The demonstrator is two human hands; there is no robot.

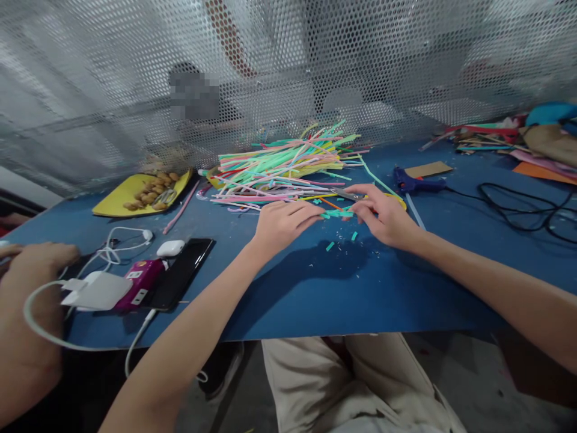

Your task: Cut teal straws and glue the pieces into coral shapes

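My left hand [288,224] is closed, its fingertips pinching the left end of a short green strip [336,213] just above the table. At the strip's other end, my right hand [383,218] is closed too, with thumb and fingers on the green material. Scissors [347,193] with a yellow handle lie by the right hand and are partly hidden behind it. Small green offcuts [330,246] and pale crumbs are scattered on the table below my hands. Behind them lies a pile of long, thin coloured strips [288,159]; their exact material I cannot make out.
A blue glue gun [417,181] and its black cable lie right. To the left are a yellow tray [108,201] of small brown pieces, a phone [187,273], a purple power block [143,282] and white cables. Another person's arm [31,300] rests far left. Perforated metal mesh [270,78] stands behind.
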